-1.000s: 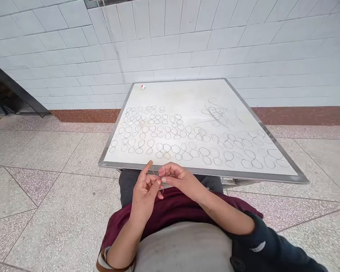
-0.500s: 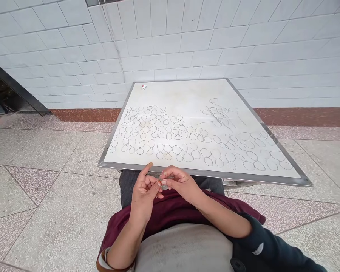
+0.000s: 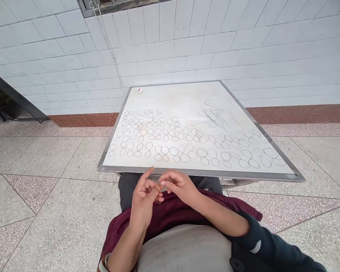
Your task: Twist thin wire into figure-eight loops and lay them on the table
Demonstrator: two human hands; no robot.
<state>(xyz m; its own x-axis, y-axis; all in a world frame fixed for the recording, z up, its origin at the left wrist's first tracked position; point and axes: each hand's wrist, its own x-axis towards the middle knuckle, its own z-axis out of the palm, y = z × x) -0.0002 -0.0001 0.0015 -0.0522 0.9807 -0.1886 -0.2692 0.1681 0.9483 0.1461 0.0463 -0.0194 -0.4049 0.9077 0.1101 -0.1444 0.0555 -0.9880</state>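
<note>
Above my lap, just in front of the table's near edge, my left hand (image 3: 144,196) and my right hand (image 3: 180,185) meet fingertip to fingertip. Between them is a thin wire (image 3: 158,202), of which a small curve shows under the left fingers. The left thumb pinches it against the fingers while the index finger sticks up. My right thumb and index finger pinch close beside the left thumb. Fingers hide most of the wire. Rows of thin wire loops (image 3: 165,153), many shaped like a figure eight, lie on the white table (image 3: 172,98).
A loose tangle of wire strands (image 3: 214,117) lies on the table's right half. At the far left corner sits a small white and red object (image 3: 140,91). A grey metal rim (image 3: 198,173) edges the table, which stands by a white tiled wall (image 3: 158,53).
The view has tilted up slightly and shifted. My hands stay together with small finger movements, and a bit of the wire's curve now shows below the left fingers.
</note>
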